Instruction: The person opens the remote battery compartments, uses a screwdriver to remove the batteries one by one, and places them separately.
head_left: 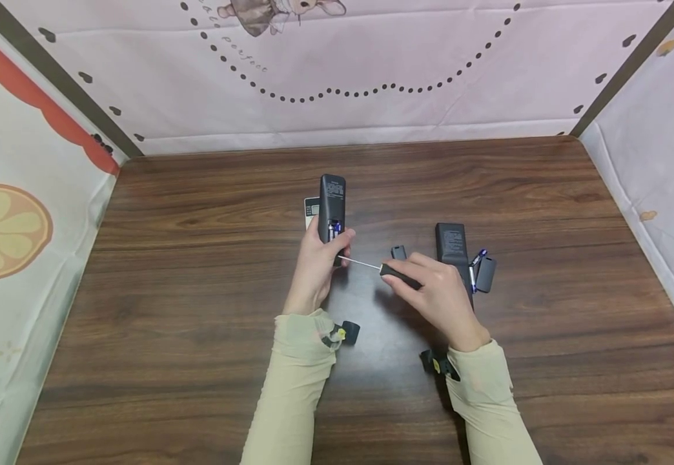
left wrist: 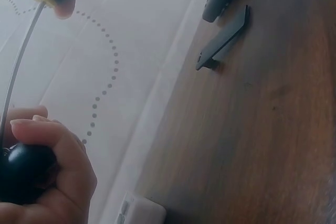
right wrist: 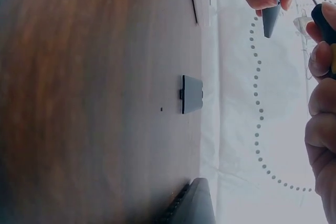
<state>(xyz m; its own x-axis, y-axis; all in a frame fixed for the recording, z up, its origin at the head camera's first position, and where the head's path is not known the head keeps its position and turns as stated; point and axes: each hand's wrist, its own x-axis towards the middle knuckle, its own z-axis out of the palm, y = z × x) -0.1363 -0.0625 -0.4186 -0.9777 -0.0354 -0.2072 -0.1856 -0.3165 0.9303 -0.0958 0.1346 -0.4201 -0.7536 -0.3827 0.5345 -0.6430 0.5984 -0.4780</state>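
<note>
The left hand (head_left: 312, 261) grips a black remote control (head_left: 332, 197) above the bench (head_left: 197, 355), fingers curled round its lower half and thumb across it. The remote's back faces up, its battery compartment uncovered, with blue-and-white batteries (head_left: 334, 230) inside. The right hand (head_left: 438, 294) pinches the dark handle of a screwdriver (head_left: 401, 276), fingers closed about it; the metal shaft points left to the remote's lower end, though whether the tip touches is unclear.

A small battery cover (head_left: 398, 252) lies on the bench just beyond the right hand. Right of it lies another black remote (head_left: 452, 243), back up, with 2 batteries (head_left: 476, 268) and a larger cover (head_left: 486, 275) beside it. A white device (head_left: 309, 213) shows partly behind the held remote.
</note>
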